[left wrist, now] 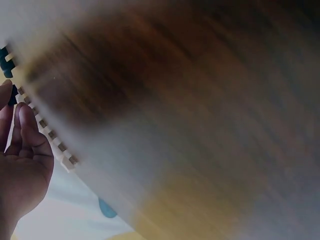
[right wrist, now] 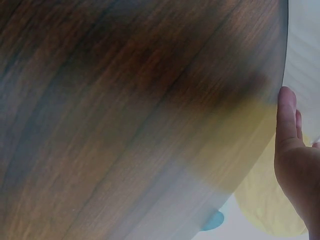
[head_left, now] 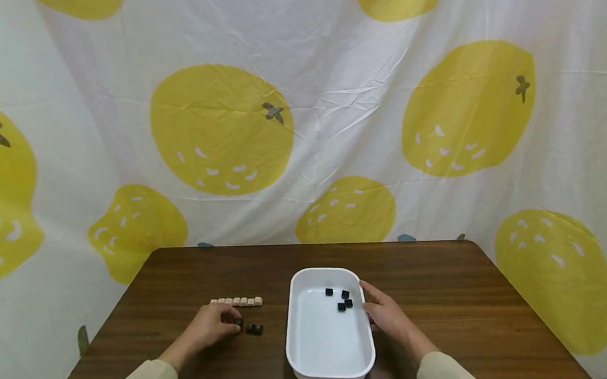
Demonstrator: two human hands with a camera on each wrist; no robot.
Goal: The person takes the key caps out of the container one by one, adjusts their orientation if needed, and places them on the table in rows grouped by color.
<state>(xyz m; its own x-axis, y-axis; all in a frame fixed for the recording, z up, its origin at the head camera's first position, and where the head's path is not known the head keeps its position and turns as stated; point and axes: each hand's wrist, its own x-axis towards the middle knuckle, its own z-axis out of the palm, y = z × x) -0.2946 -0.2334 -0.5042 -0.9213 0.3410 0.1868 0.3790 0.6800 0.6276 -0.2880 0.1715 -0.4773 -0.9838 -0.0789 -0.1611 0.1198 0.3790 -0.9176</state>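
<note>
My left hand (head_left: 211, 326) pinches a small black keycap (head_left: 239, 322) between thumb and fingers, low over the table. The left wrist view shows the same black keycap (left wrist: 13, 96) at the fingertips. Just right of this hand lie two black keycaps (head_left: 254, 329) side by side. Beyond it runs a row of several beige keycaps (head_left: 244, 302), partly covered by the hand. A white rectangular tray (head_left: 322, 344) holds several black keycaps (head_left: 345, 294) toward its far right. My right hand (head_left: 388, 315) rests along the tray's right side, its fingers fairly straight against the wall.
The dark wooden table (head_left: 437, 286) has rounded far corners. A pale curtain (head_left: 340, 105) with a yellow lemon print hangs right behind its far edge. The tray stands near the table's middle, right of the loose keycaps.
</note>
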